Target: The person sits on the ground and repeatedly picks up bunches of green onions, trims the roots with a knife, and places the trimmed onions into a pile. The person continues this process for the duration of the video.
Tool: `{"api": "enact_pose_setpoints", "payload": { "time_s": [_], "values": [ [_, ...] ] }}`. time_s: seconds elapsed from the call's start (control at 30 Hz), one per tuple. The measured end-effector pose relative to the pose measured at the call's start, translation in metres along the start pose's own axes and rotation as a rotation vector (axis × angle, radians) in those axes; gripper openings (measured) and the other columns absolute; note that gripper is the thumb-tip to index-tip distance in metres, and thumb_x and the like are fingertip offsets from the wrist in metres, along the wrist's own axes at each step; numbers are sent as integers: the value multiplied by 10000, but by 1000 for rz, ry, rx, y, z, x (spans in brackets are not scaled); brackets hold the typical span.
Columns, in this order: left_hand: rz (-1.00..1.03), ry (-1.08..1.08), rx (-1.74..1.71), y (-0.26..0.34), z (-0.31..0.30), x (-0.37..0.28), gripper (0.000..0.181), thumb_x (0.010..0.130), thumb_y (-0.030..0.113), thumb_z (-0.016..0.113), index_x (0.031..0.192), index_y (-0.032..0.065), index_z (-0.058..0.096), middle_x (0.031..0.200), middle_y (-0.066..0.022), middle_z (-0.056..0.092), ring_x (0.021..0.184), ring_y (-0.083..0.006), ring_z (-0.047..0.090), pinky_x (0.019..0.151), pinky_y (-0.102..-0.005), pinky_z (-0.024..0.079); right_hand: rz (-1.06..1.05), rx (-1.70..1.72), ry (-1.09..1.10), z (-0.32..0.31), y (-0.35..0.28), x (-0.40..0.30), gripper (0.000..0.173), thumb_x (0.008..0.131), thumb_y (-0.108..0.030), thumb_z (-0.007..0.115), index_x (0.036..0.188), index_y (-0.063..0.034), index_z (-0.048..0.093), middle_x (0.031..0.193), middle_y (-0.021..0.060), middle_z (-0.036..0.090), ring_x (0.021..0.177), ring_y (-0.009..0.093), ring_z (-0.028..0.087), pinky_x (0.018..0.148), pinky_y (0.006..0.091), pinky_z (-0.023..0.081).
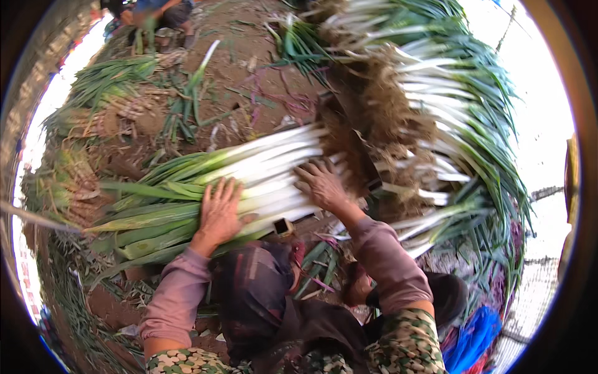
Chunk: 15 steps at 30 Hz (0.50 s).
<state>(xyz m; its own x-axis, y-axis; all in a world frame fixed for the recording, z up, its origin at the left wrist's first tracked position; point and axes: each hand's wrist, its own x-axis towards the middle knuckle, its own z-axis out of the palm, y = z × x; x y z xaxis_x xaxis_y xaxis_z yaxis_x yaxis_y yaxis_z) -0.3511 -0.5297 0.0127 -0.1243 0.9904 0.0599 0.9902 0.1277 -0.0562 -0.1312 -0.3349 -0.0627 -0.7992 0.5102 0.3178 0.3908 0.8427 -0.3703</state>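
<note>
A wide bundle of long green onions [275,180] lies side by side in front of me, green leaves to the left and root ends to the right. My left hand [222,210] rests flat on it where the white stems turn green. Nearer the roots, my right hand [322,184] lies over the white stems with its fingers spread, slightly blurred. Neither hand is closed around a stalk. The open end of a square metal tube [282,226] sticks out at the bundle's near edge. Beyond the root ends stands a dark metal plate [357,145].
A long pile of green onions [439,103] runs along the right, roots facing me. Smaller onions [126,103] lie on soil at the left. Purple strands [280,93] are scattered ahead. Blue plastic [476,339] sits at lower right. Another person [163,14] crouches at far upper left.
</note>
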Motion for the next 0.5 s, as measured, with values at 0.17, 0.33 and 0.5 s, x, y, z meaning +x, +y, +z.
{"api": "enact_pose_setpoints", "payload": {
  "time_s": [0.17,0.33,0.5],
  "values": [
    [-40,-197,14,18,-9,14,820,789,482,649,1427,48,370,1493,-182,327,1402,-337,248,1132,-513,141,-200,-56,-86,17,23,-5,329,883,-326,540,1146,-151,629,1206,122,553,1073,305,498,921,482,402],
    [-64,-273,96,1,-7,9,766,882,494,543,1475,80,291,1546,-153,230,1435,-340,164,1137,-529,90,126,731,379,-48,-47,-52,295,900,-187,603,1179,-92,625,1179,187,599,1076,318,585,924,421,467],
    [87,-214,129,23,9,22,689,917,460,508,1477,118,296,1539,-125,251,1437,-323,165,1136,-529,80,974,866,1193,-71,40,-189,233,906,-98,602,1129,-33,620,1059,125,654,918,210,627,770,306,553]
  ]
}}
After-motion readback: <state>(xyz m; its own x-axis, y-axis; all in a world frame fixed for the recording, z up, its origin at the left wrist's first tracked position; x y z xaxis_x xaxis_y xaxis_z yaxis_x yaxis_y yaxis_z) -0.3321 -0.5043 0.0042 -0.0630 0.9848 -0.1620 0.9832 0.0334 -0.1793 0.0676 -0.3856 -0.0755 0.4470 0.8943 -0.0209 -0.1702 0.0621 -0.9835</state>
